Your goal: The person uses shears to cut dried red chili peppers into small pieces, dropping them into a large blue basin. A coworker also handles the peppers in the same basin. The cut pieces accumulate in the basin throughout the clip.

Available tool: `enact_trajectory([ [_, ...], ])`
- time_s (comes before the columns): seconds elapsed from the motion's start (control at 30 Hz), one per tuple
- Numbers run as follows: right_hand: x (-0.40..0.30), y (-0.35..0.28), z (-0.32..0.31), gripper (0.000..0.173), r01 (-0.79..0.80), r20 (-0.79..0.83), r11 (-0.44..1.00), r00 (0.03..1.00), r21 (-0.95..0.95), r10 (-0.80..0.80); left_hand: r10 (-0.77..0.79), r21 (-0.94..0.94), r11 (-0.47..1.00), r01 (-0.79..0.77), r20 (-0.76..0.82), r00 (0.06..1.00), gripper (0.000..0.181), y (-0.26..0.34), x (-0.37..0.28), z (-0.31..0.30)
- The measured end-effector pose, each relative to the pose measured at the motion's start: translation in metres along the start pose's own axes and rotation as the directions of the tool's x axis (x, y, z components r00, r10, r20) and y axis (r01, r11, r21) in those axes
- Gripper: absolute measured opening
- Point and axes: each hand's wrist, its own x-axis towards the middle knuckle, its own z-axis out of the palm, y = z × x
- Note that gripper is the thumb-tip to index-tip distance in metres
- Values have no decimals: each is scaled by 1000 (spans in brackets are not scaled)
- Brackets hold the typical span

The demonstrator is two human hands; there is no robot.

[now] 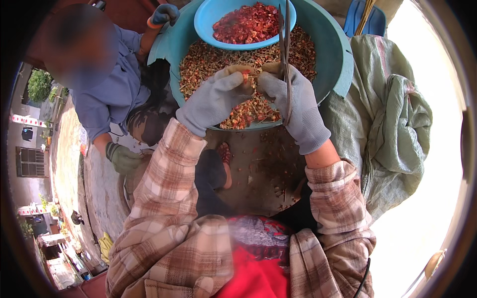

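My left hand (218, 97), in a grey work glove, pinches a small red dried pepper piece (246, 75) with a stem. Opposite it, my right hand (292, 95), gloved too, has its thumb and finger at the stem end and holds a pair of long metal scissors (286, 63), blades pointing away from me. Both hands are over the near part of a large teal plastic tub (335, 48), which holds many dried stems and red-orange pepper bits (238, 56). A light blue basin (208, 35) with red dried pepper pieces (248, 24) rests at the tub's far side.
A co-worker in a blue shirt (102, 93) sits at the left, one green-gloved hand (125, 158) low and one dark-gloved hand (164, 15) near the tub. Green woven sacks (395, 123) lie at the right. A blue dustpan (367, 18) is behind them. Scraps litter the floor (257, 167).
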Motion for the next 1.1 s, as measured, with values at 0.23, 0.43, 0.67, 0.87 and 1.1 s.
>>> enact_trajectory([
  [0.23,-2,-2,-2,30,-42,-13,998,999,-39,41,-27,-68,997,27,-4,1000,39,-6,0,9],
  [0.43,-7,-1,1,30,-12,-23,999,1000,-30,11,-38,-50,998,33,-105,994,41,-11,0,13],
  [0.67,-9,-6,-12,28,-30,-15,988,999,154,33,310,634,764,-120,-197,930,35,1,1,37],
  [0.87,-11,-11,-8,27,-25,-92,984,995,174,41,549,851,470,-235,-73,832,34,-6,4,38],
  [1.1,-13,-9,-5,28,-19,-116,995,993,99,31,618,924,332,-193,-58,784,29,-11,8,45],
])
